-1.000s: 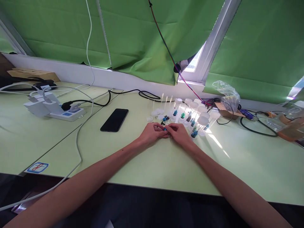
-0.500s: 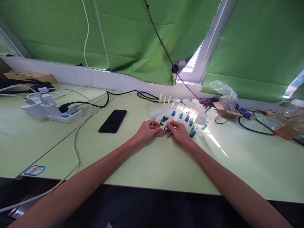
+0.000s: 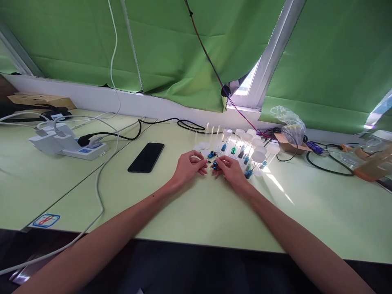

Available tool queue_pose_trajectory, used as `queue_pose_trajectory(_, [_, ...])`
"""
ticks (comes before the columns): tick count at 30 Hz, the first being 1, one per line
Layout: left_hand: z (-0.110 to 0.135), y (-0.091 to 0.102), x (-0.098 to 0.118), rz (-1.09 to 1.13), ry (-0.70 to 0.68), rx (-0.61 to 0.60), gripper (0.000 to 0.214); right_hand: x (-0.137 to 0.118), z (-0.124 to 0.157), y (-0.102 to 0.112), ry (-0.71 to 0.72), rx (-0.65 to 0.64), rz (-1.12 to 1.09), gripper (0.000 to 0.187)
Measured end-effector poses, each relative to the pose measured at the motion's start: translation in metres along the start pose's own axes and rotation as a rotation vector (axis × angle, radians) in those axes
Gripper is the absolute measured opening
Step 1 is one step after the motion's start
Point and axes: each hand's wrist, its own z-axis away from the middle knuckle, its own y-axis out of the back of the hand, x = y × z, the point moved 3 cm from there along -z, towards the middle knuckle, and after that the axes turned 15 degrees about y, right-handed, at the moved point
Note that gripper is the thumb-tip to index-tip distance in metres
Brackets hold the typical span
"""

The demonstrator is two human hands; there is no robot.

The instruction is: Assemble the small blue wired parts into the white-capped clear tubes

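My right hand [image 3: 229, 168] pinches a small blue part [image 3: 215, 165] between thumb and fingers, low over the table; its exact kind is too small to tell. Just left of it, my left hand [image 3: 189, 166] has thumb and fingertips closed together, and what they hold, if anything, I cannot make out. A tiny black piece [image 3: 209, 161] shows between the two hands. Beyond the fingertips lie more small blue pieces [image 3: 211, 154] and white round caps [image 3: 202, 146]. To the right stand several clear tubes with white caps [image 3: 259, 154], with blue and green parts [image 3: 233, 150] inside.
A black phone [image 3: 146, 157] lies left of my hands. Further left is a white power strip [image 3: 88, 152] with plugs and cables; a white cable [image 3: 98, 192] crosses the table. At the right are a cardboard box [image 3: 292, 144] with a plastic bag and a bottle [image 3: 375, 163].
My left hand has drawn back a little to the left, widening the gap between the hands. My right hand stays in place with the blue part, which has turned slightly.
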Motion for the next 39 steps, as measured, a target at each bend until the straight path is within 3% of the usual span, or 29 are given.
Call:
queue_pose_trajectory(5, [0.0018,-0.0003,0.0031,-0.052,-0.046,0.008,0.038,-0.0037,0.0012,-0.0015,0.004,0.014,-0.053,0.043])
queue_pose_trajectory(12, [-0.0014,-0.0008,-0.0033,-0.006,0.040,-0.045,0.040,-0.0006,0.0061,-0.0088,-0.100,-0.031,-0.168,0.043])
queue_pose_trajectory(19, [-0.0036,-0.0026,-0.0038,0.049,0.023,-0.127,0.036,0.0005,0.0048,-0.0068,-0.084,-0.018,-0.190,0.042])
queue_pose_trajectory(25, [-0.0035,-0.0051,-0.0048,-0.002,-0.004,-0.052,0.036,0.0030,0.0030,-0.0060,-0.089,-0.009,-0.226,0.043])
queue_pose_trajectory(32, [0.0030,-0.0071,0.0001,-0.182,-0.169,0.071,0.027,0.0031,0.0027,-0.0070,-0.089,0.004,-0.275,0.042])
queue_pose_trajectory(39, [-0.0004,-0.0070,0.0019,-0.166,-0.206,0.066,0.026,0.0037,0.0031,-0.0079,-0.144,0.005,-0.346,0.038])
